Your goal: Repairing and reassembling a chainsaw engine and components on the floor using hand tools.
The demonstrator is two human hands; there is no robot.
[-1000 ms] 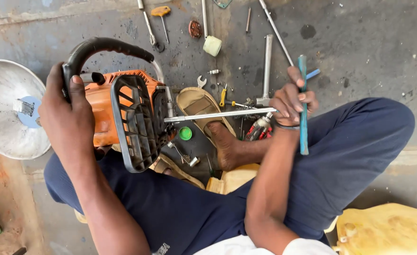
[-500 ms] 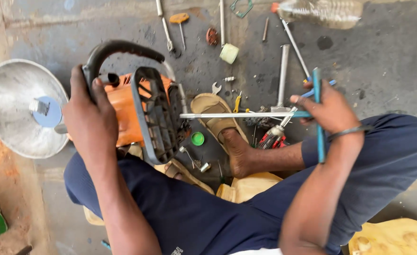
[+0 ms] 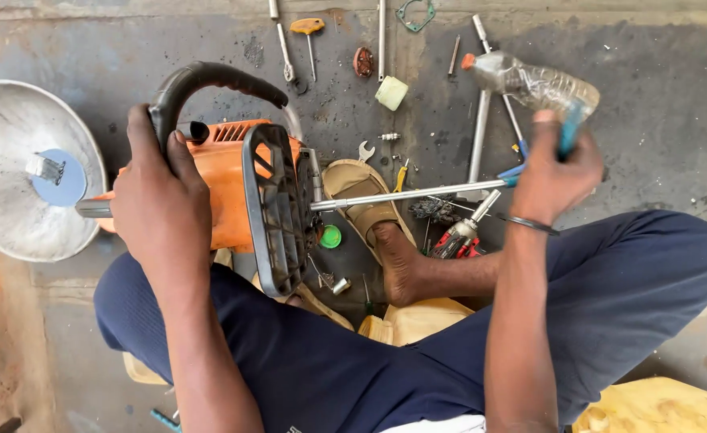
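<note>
Gripping the orange chainsaw engine [image 3: 241, 192] at its black handle, left hand [image 3: 157, 200] closed, body on the lap. Right hand [image 3: 558, 172] closed on a blue-handled T-wrench [image 3: 406, 195], shaft seated in the engine's side. Housing looks still assembled; teardown appears early. Tools and a plastic bottle [image 3: 534, 80] beyond the engine on grimy concrete floor [image 3: 658, 128].

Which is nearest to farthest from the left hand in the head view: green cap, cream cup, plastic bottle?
From the left hand, gripping the orange engine housing:
1. Green cap, on the floor just right of the housing, by the sandal.
2. Cream cup, farther up and right, among the tools.
3. Plastic bottle, far right, above the right hand.
</note>
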